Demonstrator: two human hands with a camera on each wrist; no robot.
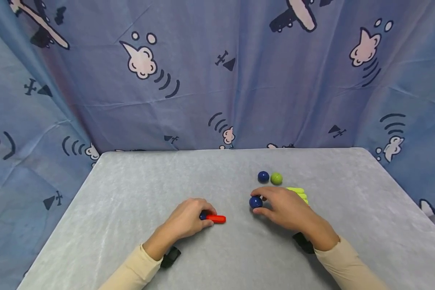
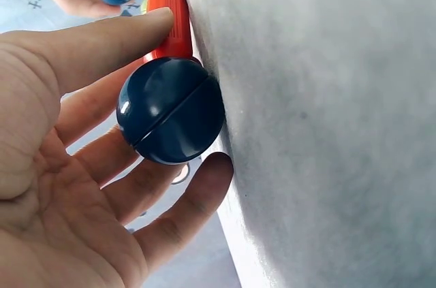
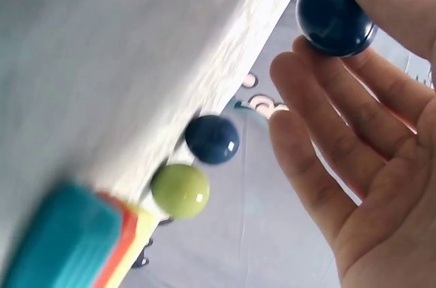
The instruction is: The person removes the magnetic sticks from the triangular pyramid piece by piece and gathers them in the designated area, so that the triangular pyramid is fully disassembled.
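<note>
Left hand: the left hand [image 1: 188, 219] rests on the grey table [image 1: 130, 201], fingers curled round a dark blue ball [image 2: 170, 111] joined to the end of a red stick [image 1: 216, 218].
Left-hand ball: in the left wrist view the ball sits between the index finger above and the other fingers [image 2: 174, 210] below, touching the table surface; a seam runs across it.
Red stick: lies flat on the table, pointing away from the left hand toward the right hand; its near end meets the ball, its far end is free.
Right hand: the right hand [image 1: 286, 209] pinches a second dark blue ball [image 1: 255, 201] between thumb and fingertips [image 3: 381, 9].
Right-hand ball position: at the left edge of the right hand, near the free end of the red stick but apart from it. Whether it touches the table cannot be told.
Loose balls: a third dark blue ball [image 1: 263, 176] and a green ball [image 1: 276, 178] lie side by side on the table, just beyond the right hand; contact between them cannot be told.
Yellow-green sticks: a small stack of sticks [image 1: 298, 192] lies just behind the right hand, partly hidden by it.
Coloured pieces: in the right wrist view, blurred teal, orange and yellow pieces [image 3: 75, 240] lie beside the green ball.
Backdrop: a blue curtain [image 1: 217, 72] printed with clouds and aeroplanes hangs behind the table.
</note>
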